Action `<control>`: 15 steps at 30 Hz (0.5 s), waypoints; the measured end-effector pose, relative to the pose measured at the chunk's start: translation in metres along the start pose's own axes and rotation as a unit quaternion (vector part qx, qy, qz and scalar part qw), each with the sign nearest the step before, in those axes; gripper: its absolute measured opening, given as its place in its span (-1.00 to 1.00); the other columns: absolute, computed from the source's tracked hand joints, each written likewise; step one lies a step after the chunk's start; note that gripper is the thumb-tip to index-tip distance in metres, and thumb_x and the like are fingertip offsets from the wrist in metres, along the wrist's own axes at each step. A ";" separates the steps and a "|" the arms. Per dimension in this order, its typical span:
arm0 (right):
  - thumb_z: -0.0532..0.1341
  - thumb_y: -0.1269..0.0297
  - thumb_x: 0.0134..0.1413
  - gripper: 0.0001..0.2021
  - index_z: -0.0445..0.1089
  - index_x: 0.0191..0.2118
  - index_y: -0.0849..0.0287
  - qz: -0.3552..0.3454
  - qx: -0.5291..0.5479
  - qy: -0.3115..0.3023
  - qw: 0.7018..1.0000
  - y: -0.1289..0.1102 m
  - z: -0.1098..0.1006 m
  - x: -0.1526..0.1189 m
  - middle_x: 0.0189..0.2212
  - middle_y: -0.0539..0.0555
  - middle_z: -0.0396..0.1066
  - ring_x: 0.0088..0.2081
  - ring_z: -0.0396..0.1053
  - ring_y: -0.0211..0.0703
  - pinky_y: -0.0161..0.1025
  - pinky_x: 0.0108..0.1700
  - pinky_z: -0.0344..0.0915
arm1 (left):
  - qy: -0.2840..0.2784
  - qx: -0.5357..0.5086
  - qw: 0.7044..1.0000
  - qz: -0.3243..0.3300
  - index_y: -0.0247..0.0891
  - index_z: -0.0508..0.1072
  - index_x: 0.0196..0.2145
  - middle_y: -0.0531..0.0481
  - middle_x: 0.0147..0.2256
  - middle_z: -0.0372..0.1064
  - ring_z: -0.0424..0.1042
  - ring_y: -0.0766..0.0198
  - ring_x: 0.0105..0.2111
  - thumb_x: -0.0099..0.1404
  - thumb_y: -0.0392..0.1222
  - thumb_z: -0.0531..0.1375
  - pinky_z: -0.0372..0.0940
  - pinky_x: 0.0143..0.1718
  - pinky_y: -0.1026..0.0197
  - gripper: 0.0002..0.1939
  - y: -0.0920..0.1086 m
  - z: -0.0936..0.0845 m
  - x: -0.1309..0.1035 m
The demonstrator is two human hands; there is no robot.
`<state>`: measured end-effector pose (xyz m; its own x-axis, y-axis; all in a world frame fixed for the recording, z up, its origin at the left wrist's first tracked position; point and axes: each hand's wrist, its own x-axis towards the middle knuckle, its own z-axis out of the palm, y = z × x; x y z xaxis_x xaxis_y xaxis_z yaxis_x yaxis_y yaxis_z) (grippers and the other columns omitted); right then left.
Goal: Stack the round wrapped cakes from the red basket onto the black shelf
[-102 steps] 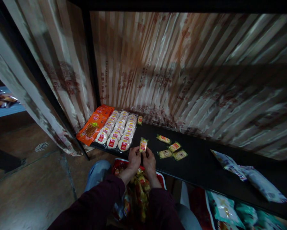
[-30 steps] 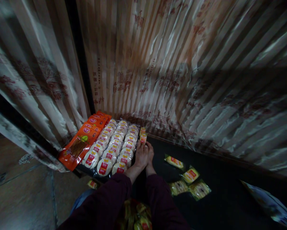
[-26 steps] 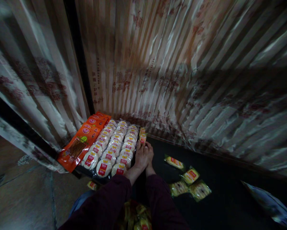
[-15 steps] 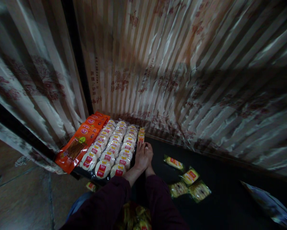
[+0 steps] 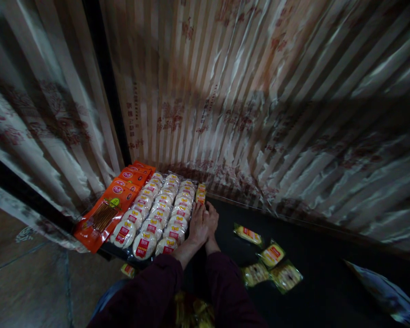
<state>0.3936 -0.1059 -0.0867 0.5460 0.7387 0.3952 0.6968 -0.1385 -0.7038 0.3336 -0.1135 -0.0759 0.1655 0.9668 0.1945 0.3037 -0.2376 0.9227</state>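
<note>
My left hand (image 5: 198, 226) and my right hand (image 5: 210, 219) are side by side, touching, at the near end of a short row of small yellow-and-orange snack packets (image 5: 200, 193). The fingers of both are curled in close together, tips against that row; whatever lies between them is hidden. Left of my hands, white round packaged cakes (image 5: 153, 226) with red-and-yellow labels overlap in three rows. Orange snack bags (image 5: 104, 214), showing brown sticks, overlap along the far left edge. Several loose yellow packets (image 5: 272, 254) lie to the right on the black surface (image 5: 314, 255).
Behind the black surface hangs a pleated, printed curtain (image 5: 177, 114), with a dark post (image 5: 111, 82) at its left. A blue-and-white packet (image 5: 386, 291) lies far right. More yellow packets (image 5: 194, 312) sit below my forearms. Another yellow packet (image 5: 127, 270) shows beneath the left edge.
The view has shifted slightly. Both hands stay together at the row's near end, with only a small shift of the right fingers. The packets around them keep their arrangement.
</note>
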 end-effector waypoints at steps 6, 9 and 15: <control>0.03 0.24 -0.01 -0.52 0.36 0.04 0.24 0.015 0.002 -0.064 0.998 0.007 0.005 0.002 0.01 0.24 0.43 -0.01 0.35 -0.01 -0.13 0.04 0.23 | -0.025 -0.008 0.998 -0.050 -0.43 0.30 0.14 -0.26 0.25 0.11 -0.04 0.14 0.31 0.34 -0.16 -0.09 -0.17 0.35 0.05 -0.50 0.019 -0.015 -0.002; 0.02 0.23 0.00 -0.49 0.33 0.09 0.26 0.032 0.007 -0.072 0.997 0.008 0.003 0.001 0.02 0.25 0.42 -0.01 0.35 0.00 -0.12 0.07 0.23 | -0.044 -0.017 0.998 -0.047 -0.39 0.29 0.16 -0.21 0.27 0.08 -0.08 0.16 0.32 0.36 -0.13 -0.10 -0.17 0.35 0.03 -0.49 0.025 -0.021 -0.004; -0.02 0.14 0.01 -0.39 0.25 0.16 0.34 0.068 0.065 -0.068 0.993 0.007 -0.006 0.001 0.09 0.29 0.35 0.10 0.29 0.02 -0.06 0.16 0.18 | -0.058 -0.030 0.997 -0.039 -0.35 0.31 0.15 -0.17 0.27 0.09 -0.10 0.17 0.33 0.35 -0.14 -0.10 -0.15 0.35 -0.02 -0.50 0.032 -0.030 -0.010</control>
<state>0.4018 -0.1104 -0.0871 0.5570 0.8024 0.2142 0.5506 -0.1637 -0.8185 0.3140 -0.1275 -0.0388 0.2522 0.9640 0.0842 0.2633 -0.1521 0.9527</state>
